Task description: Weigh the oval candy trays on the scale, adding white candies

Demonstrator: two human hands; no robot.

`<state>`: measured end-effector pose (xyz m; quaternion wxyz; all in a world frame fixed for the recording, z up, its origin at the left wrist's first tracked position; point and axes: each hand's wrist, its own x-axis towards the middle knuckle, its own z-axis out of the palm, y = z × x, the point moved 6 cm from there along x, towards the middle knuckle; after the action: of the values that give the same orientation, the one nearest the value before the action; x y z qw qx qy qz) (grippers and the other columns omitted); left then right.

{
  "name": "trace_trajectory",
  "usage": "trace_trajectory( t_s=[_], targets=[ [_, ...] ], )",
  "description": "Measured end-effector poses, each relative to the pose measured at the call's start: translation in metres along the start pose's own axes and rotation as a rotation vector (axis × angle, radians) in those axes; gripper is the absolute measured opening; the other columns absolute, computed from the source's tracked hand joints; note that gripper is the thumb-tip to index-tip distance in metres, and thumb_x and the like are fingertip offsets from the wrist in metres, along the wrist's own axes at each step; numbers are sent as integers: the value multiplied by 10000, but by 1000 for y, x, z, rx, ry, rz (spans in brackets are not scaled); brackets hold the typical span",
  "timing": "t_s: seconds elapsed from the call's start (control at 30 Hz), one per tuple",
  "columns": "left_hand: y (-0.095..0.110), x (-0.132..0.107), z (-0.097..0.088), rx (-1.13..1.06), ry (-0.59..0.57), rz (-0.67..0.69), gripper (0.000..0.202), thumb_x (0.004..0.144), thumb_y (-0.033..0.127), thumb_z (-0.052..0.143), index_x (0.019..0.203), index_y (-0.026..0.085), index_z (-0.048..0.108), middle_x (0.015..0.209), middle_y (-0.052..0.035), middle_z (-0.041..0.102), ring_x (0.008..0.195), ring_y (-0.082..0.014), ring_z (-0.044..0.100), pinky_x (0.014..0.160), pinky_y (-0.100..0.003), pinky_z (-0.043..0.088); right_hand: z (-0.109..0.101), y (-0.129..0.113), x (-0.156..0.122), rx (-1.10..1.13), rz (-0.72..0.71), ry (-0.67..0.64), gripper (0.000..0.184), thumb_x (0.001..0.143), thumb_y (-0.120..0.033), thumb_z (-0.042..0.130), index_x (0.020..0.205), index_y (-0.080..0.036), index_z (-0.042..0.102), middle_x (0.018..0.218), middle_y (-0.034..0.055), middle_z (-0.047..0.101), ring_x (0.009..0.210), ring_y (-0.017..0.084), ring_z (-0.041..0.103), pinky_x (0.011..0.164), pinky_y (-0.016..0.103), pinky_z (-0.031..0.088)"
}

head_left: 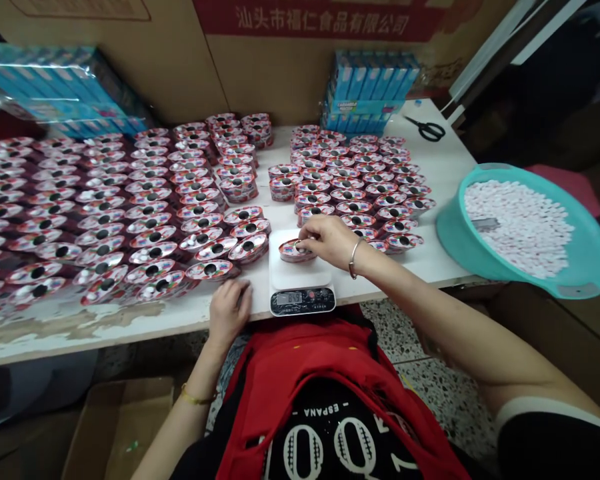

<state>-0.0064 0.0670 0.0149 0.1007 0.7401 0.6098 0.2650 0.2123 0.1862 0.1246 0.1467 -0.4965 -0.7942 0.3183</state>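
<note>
Two bare hands work at the edge of a white table (445, 167) whose paint is worn and flaking along the near side. Nearest, the left hand (229, 308) lies flat on that edge, fingers loosely spread and holding nothing, just beside a small kitchen scale (300, 283) with a smooth white plate. On the plate sits one shiny oval tin (293, 251); the right hand (327, 240) curls over it, fingertips pinched at its top opening, though what they grip is too small to tell. Left and beyond, dozens of matching tins (150, 200) crowd the table in rows and stacks. Off to the right, a round teal plastic basin (587, 257) holds small pale candies (523, 227). Farthest back lie black scissors (427, 128) and stacked blue boxes (367, 90).
</note>
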Motion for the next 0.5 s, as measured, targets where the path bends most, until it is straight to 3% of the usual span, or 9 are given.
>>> trace_trajectory(
  t_s=[0.1, 0.2, 0.37, 0.5],
  targets=[
    [2, 1, -1, 6, 4, 2, 137, 892, 284, 503, 941, 196, 595, 873, -58, 634, 825, -179, 582, 761, -304, 445, -9, 2, -2, 111, 4, 92, 98, 806, -101, 645, 719, -131, 677, 774, 43, 635, 754, 133, 565, 746, 273, 432],
    [3, 1, -1, 4, 2, -3, 136, 894, 282, 503, 933, 192, 597, 869, -60, 636, 828, -178, 584, 762, -302, 446, -19, 12, -9, 439, 91, 151, 57, 826, -140, 617, 809, -138, 672, 767, 28, 640, 678, 114, 573, 653, 259, 462],
    [4, 1, 0, 16, -17, -18, 142, 895, 286, 502, 930, 192, 603, 871, -65, 638, 837, -186, 585, 766, -310, 448, -18, 35, -33, 954, 329, 35, 217, 826, -360, 677, 825, -146, 638, 737, 28, 621, 523, 66, 502, 421, 191, 366],
    [4, 2, 2, 20, -18, -15, 149, 889, 293, 508, 934, 191, 607, 866, -66, 634, 832, -189, 583, 763, -313, 448, -8, 48, -47, 1058, 457, -60, 167, 795, -281, 707, 868, -139, 659, 774, 43, 646, 534, 61, 515, 414, 173, 378]
  ],
)
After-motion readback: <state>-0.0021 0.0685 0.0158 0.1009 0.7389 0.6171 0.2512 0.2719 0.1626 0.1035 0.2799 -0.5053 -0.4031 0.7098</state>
